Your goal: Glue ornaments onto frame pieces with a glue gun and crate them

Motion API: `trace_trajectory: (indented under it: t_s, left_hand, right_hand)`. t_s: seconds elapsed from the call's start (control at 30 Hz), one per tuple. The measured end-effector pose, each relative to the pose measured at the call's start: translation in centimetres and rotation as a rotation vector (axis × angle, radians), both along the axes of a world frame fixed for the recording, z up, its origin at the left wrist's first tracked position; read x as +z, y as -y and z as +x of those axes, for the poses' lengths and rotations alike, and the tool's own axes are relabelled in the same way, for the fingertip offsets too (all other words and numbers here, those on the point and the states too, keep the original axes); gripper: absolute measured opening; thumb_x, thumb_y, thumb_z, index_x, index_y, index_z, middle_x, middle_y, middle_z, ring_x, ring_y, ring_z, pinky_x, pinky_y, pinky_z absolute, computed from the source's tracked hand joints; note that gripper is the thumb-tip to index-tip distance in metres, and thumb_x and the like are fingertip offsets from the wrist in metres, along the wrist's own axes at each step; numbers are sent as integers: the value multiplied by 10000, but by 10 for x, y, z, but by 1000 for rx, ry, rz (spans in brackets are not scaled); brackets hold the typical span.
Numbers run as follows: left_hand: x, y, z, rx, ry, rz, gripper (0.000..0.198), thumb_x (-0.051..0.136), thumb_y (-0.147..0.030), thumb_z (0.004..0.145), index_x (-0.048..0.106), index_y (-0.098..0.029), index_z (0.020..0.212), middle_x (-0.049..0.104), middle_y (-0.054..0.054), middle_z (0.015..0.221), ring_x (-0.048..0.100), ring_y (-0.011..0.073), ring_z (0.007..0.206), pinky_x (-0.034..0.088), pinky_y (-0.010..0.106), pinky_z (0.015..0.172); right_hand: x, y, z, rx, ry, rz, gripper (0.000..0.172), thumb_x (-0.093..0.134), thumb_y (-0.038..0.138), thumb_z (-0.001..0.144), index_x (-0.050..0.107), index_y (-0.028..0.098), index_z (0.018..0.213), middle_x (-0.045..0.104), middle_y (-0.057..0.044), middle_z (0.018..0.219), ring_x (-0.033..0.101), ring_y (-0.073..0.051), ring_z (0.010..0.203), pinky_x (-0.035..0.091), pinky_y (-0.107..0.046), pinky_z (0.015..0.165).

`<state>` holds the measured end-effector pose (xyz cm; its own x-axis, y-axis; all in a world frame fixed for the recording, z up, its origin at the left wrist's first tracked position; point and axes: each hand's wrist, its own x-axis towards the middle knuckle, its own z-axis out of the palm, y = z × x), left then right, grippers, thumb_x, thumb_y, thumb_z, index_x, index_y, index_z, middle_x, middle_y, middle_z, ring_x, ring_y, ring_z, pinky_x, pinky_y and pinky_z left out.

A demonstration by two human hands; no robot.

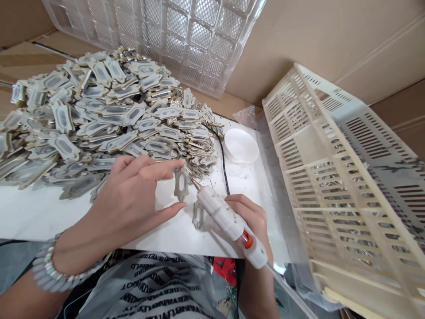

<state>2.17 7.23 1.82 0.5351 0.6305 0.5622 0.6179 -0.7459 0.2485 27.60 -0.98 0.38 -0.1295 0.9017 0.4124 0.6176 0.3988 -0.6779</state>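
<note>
My left hand [133,197] pinches a small grey ornate frame piece [181,184] between forefinger and thumb, holding it upright on the white board [40,212]. My right hand [250,217] grips a white hot glue gun [229,219] with an orange trigger; its metal nozzle points at the right edge of the held piece. A second grey piece [198,214] lies on the board just under the gun. A large heap of the same gold-edged pieces [99,115] covers the board's far left.
A shallow white dish [241,145] sits right of the heap, the gun's black cord [223,159] running past it. A cream slatted plastic crate [338,177] stands tilted at right. A clear moulded tray [186,35] leans on cardboard behind. A beaded bracelet [49,266] circles my left wrist.
</note>
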Motion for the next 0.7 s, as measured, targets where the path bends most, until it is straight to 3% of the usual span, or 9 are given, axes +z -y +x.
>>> trace_trajectory:
  t_s: [0.17,0.37,0.7]
  left_hand:
    - [4,1,5,-3,16,-4,444,439,-594,1035,525,-208,1236,776,26,1118,655,210,913,359,397,807]
    - [6,0,4,-23,45,-14,415,454,-613,1022,481,-211,1120,778,41,1128,678,204,935,364,403,805]
    - [6,1,6,-22,57,-23,412,442,-630,1014,472,-235,1126,773,21,1146,690,202,890,368,409,806]
  right_hand:
    - [0,0,-1,15,13,16,123,614,106,899,681,188,836,712,-38,849,677,-142,713,506,-217,630]
    - [0,0,0,21,12,-3,115,627,99,895,678,184,838,710,-43,852,684,-147,720,510,-220,639]
    - [1,0,-1,16,17,-2,100,632,123,898,681,191,843,715,-41,857,686,-149,718,512,-225,633]
